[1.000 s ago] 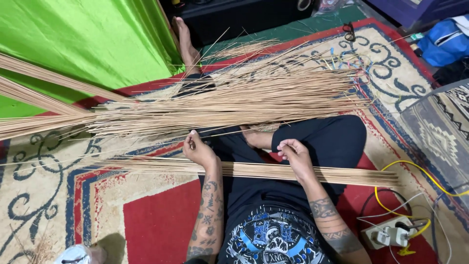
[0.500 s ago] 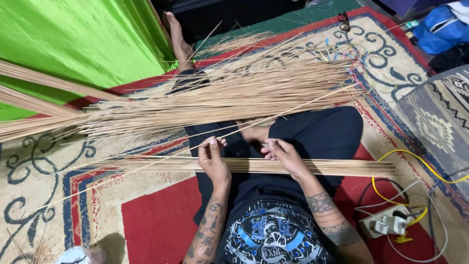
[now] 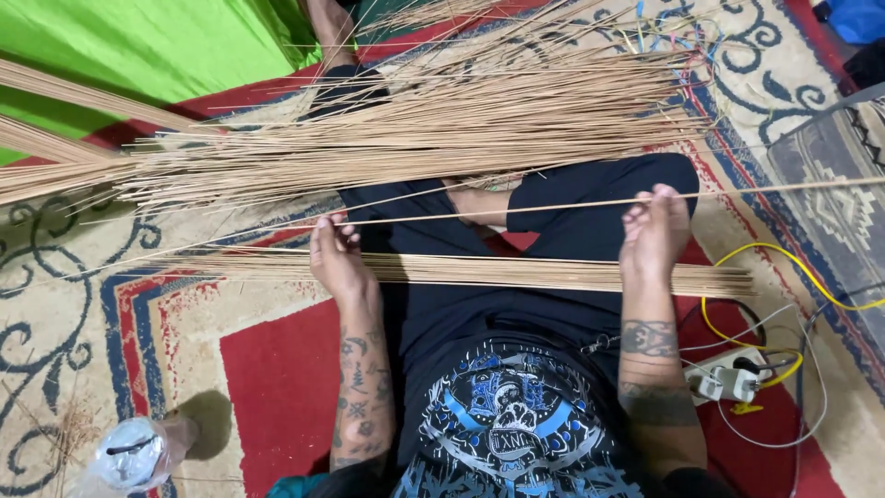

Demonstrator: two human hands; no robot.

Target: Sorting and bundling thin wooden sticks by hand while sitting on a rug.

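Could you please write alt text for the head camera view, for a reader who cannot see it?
A seated person's left hand and right hand pinch a single thin stick stretched across the lap, above a flat bundle of sticks. A larger pile of sticks lies beyond on a patterned carpet.

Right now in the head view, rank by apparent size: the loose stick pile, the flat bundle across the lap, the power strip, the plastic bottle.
1. Loose stick pile, the largest.
2. Flat bundle across the lap.
3 and 4. Power strip and plastic bottle look about alike; the bottle is cut off by the frame edge, so no ranking.
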